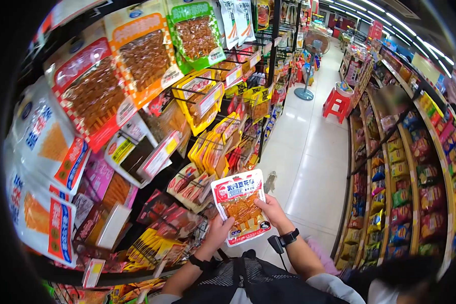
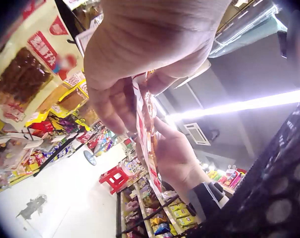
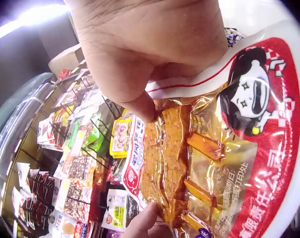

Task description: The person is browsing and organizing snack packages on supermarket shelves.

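A white-and-red snack packet (image 1: 240, 207) is held up in front of my body, its printed front tilted toward me. Through its clear window show brown, glossy pieces on flat sticks. My left hand (image 1: 219, 232) pinches the lower left edge, thumb over the front. At the opposite edge, my right hand (image 1: 275, 212) grips with its thumb on the window. Seen edge-on in the left wrist view, the packet (image 2: 146, 131) is thin, with fingers behind it. A cartoon face on red fills one end of the packet (image 3: 269, 163) in the right wrist view.
Hanging snack bags (image 1: 142, 55) crowd the rack on the left, with price tags (image 1: 159, 157) jutting out on hooks. Shelves of bagged snacks (image 1: 400, 187) line the right. Along the tiled aisle (image 1: 301, 167) stand a red stool (image 1: 338, 104) and a floor fan (image 1: 305, 93).
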`<control>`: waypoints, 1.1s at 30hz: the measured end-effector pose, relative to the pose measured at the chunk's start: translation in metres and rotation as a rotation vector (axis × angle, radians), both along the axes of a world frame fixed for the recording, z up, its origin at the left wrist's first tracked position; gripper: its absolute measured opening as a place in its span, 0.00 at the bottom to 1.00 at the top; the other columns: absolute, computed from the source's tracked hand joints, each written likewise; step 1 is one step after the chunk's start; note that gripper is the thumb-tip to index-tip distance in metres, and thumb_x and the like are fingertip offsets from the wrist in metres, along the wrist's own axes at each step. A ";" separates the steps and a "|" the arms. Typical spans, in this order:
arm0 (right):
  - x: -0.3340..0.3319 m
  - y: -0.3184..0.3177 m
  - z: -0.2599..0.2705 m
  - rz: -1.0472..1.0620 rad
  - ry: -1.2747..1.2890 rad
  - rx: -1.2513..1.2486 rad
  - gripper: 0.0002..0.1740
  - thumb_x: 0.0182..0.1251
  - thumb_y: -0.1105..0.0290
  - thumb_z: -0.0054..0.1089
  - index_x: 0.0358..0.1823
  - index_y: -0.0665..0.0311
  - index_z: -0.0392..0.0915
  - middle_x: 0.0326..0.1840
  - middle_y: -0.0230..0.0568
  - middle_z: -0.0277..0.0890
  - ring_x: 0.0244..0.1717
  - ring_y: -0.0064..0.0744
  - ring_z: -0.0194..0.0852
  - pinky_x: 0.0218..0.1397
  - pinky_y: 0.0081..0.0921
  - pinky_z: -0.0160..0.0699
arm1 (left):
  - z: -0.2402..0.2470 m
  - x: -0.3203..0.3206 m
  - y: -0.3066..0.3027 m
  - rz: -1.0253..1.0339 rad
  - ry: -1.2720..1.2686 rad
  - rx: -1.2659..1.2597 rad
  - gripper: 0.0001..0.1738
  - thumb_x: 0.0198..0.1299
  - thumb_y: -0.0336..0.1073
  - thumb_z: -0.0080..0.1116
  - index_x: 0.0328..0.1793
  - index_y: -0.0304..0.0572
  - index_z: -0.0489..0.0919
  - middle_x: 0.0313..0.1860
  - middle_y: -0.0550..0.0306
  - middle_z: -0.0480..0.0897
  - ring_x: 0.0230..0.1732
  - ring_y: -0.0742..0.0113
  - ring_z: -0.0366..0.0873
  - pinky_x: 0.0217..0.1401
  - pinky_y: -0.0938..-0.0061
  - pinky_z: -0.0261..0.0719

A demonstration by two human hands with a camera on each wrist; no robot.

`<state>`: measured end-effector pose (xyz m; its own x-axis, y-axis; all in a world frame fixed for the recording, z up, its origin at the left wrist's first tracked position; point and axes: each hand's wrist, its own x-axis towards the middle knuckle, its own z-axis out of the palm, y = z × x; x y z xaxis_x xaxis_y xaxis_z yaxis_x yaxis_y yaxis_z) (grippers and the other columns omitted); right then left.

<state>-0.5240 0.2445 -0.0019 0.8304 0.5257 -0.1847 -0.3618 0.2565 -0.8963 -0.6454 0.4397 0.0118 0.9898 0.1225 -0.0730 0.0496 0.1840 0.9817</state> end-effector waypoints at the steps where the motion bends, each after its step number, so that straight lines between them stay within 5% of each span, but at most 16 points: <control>1: 0.014 -0.006 0.001 -0.030 0.001 0.011 0.19 0.75 0.70 0.56 0.62 0.71 0.73 0.57 0.40 0.80 0.55 0.26 0.78 0.61 0.28 0.76 | -0.010 0.021 -0.005 -0.009 -0.021 -0.007 0.21 0.71 0.31 0.51 0.68 0.30 0.70 0.61 0.55 0.78 0.60 0.70 0.75 0.65 0.72 0.72; 18: 0.356 -0.108 0.046 -0.179 -0.146 -0.127 0.20 0.77 0.71 0.51 0.65 0.72 0.69 0.62 0.42 0.77 0.59 0.30 0.76 0.65 0.30 0.74 | 0.004 0.408 -0.100 -0.101 -0.079 -0.238 0.20 0.71 0.30 0.51 0.67 0.30 0.70 0.59 0.55 0.79 0.58 0.71 0.77 0.63 0.73 0.75; 29: 0.476 -0.062 0.079 0.057 -0.185 -0.023 0.18 0.78 0.70 0.51 0.64 0.71 0.70 0.59 0.40 0.79 0.56 0.25 0.77 0.62 0.26 0.75 | 0.034 0.480 -0.075 0.210 -0.072 0.016 0.17 0.71 0.39 0.58 0.58 0.35 0.76 0.41 0.65 0.81 0.37 0.81 0.73 0.41 0.81 0.73; 33: 0.524 -0.042 0.087 0.231 -0.196 0.032 0.18 0.77 0.71 0.52 0.63 0.71 0.71 0.61 0.43 0.78 0.58 0.29 0.78 0.64 0.29 0.74 | 0.053 0.493 -0.069 0.367 -0.113 0.095 0.17 0.72 0.37 0.57 0.61 0.35 0.75 0.46 0.63 0.81 0.41 0.80 0.74 0.45 0.80 0.74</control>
